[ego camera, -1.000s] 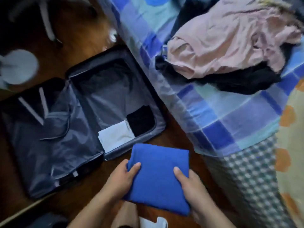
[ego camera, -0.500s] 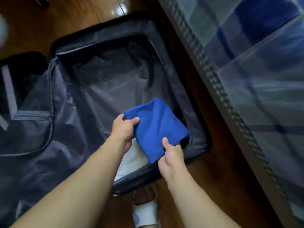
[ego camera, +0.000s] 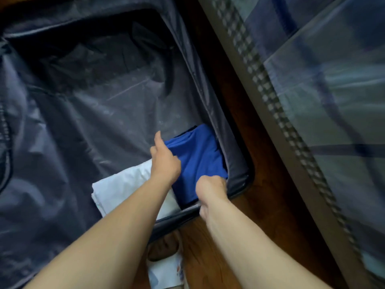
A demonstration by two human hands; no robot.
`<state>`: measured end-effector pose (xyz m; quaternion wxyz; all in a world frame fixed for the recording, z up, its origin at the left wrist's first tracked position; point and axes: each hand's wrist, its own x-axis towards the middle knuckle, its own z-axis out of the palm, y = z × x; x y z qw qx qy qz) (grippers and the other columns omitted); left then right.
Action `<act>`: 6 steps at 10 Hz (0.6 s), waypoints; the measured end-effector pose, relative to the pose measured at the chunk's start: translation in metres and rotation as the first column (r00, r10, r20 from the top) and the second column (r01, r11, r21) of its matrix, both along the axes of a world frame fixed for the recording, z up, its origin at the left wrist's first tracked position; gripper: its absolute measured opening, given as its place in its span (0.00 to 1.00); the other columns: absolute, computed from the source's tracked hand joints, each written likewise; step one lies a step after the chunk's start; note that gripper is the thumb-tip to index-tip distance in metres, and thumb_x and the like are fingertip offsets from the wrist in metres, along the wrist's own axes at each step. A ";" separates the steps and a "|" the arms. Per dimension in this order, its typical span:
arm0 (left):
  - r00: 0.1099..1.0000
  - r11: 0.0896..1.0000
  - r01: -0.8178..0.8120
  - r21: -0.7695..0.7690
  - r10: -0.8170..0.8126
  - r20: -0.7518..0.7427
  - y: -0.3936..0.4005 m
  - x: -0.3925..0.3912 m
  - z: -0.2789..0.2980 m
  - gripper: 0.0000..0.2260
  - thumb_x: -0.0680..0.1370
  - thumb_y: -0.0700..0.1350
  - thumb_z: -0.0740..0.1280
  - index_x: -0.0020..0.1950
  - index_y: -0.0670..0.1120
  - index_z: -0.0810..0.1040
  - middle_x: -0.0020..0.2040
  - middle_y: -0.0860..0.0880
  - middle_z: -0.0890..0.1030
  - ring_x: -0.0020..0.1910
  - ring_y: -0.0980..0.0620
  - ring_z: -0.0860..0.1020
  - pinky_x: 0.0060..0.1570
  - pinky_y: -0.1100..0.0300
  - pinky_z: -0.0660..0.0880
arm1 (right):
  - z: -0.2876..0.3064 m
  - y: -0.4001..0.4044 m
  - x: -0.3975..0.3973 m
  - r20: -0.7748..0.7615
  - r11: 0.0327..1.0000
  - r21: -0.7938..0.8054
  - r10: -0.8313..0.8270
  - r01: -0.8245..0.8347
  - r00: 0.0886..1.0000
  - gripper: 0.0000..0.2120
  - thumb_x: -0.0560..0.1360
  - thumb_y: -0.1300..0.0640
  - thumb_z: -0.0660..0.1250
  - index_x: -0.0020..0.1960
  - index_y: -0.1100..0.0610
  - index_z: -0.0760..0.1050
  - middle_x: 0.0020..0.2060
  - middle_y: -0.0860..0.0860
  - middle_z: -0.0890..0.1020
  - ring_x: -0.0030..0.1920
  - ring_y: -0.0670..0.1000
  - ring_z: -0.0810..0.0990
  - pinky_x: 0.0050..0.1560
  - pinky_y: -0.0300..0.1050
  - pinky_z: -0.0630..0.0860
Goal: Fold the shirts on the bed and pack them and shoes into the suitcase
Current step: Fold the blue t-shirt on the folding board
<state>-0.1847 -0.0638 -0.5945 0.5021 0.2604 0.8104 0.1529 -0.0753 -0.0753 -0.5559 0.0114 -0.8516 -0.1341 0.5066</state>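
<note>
Dark wood floor beside bed (ego camera: 312, 59): both hands seat one folded blue shirt (ego camera: 198, 155) in suitcase (ego camera: 239, 163) corner. L hand (ego camera: 164, 161) touches its left edge, fingers prob. curled; R hand (ego camera: 210, 188) grips near edge. Shirt's long axis runs away from fingertips. One white shirt (ego camera: 125, 190) alongside.

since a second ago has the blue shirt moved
Yes: the blue shirt went from above the floor down into the suitcase corner, beside the white shirt.

Dark wooden floor (ego camera: 260, 184), open suitcase (ego camera: 237, 163) lying on it, beside bed (ego camera: 312, 101)
</note>
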 end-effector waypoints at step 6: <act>0.232 0.364 0.897 -0.251 -0.871 -0.434 -0.017 0.001 -0.019 0.13 0.78 0.40 0.60 0.62 0.46 0.70 0.62 0.45 0.71 0.62 0.43 0.69 0.57 0.50 0.68 | -0.035 0.034 0.039 -0.045 -0.555 -0.407 0.805 -0.725 -0.591 0.21 0.84 0.57 0.48 0.71 0.55 0.72 0.68 0.50 0.77 0.71 0.54 0.71 0.73 0.54 0.53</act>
